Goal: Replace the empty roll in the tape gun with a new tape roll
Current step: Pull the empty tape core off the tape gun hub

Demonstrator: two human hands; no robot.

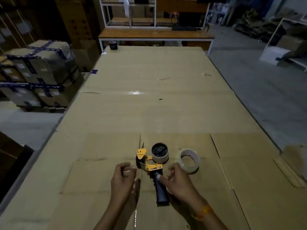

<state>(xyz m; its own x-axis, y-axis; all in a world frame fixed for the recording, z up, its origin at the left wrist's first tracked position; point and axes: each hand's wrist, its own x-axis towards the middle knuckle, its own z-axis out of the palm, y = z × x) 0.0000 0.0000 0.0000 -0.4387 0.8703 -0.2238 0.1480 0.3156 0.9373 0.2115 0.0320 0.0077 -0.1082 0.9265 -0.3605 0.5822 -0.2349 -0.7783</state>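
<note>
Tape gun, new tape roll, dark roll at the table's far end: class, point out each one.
tape gun (160, 190), head view, on its dark handle
new tape roll (191, 168), head view, on its clear near wall
dark roll (113, 45), head view, on its side

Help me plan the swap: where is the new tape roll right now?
In the head view the new tape roll lies flat on the cardboard-covered table, just right of the tape gun, beyond the right hand.

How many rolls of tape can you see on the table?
3. A clear roll lies right of the tape gun. A nearly spent roll sits on the gun's hub. A dark roll stands at the table's far left corner. Others may be hidden off-table.
</note>
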